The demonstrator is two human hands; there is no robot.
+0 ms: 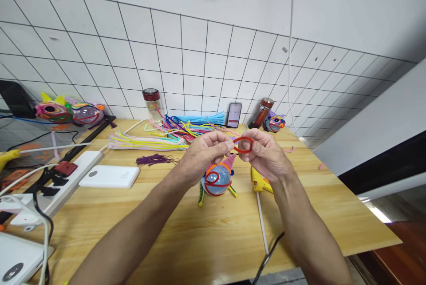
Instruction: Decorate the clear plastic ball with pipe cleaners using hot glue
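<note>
Between my fingers is a red pipe cleaner (243, 151) bent into a small oval loop. My left hand (209, 152) pinches its left end. My right hand (264, 154) grips its right side between thumb and fingers. Below, on the table, sits a clear ball ornament (218, 182) trimmed with red pipe cleaner curves, one of them a loop, and a pink cone-shaped piece on top. Green-and-yellow handles, seemingly of pliers (201, 196), stick out from beside the ball. A yellow glue gun (258, 180) with a white stick lies under my right wrist.
Bundles of coloured pipe cleaners (149, 141) and a purple tassel (155, 160) lie behind and left. A white power bank (109, 176) and a power strip (76, 174) are at left. Bottles, a phone (234, 115) and a decorated ball (274, 122) stand along the wall.
</note>
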